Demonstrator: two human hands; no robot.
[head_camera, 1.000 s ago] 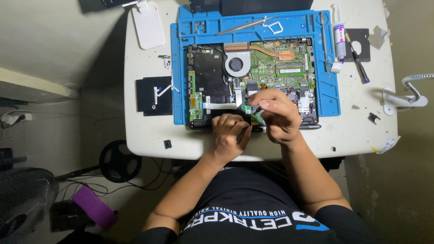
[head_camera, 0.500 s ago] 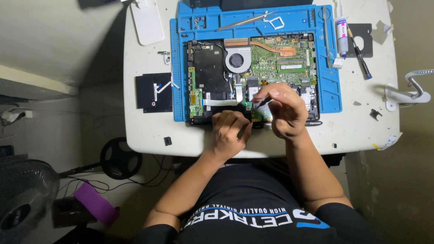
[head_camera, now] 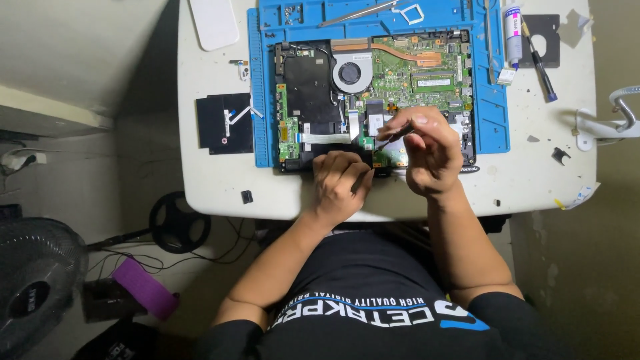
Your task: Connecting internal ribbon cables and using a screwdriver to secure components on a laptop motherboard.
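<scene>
An opened laptop base [head_camera: 373, 93] lies on a blue work mat [head_camera: 263, 87], its green circuit board, round fan [head_camera: 351, 72] and copper heat pipe exposed. My right hand [head_camera: 427, 153] pinches a thin dark tool [head_camera: 393, 133], whose tip points left at the board's near edge beside a white flat ribbon cable [head_camera: 327, 138]. My left hand [head_camera: 340, 183] is curled, resting on the near edge of the laptop just below that spot. What its fingers press on is hidden.
The small white table [head_camera: 213, 193] also holds a black square drive [head_camera: 223, 123] left of the mat, a white tube [head_camera: 512, 27] and a dark pen-like tool [head_camera: 541, 67] at right, tweezers [head_camera: 360, 12] on the mat's far edge. A fan [head_camera: 33, 287] and cables lie on the floor at left.
The view has shifted slightly. My right hand has lifted a little with the tool; my left hand stays curled at the laptop's near edge.
</scene>
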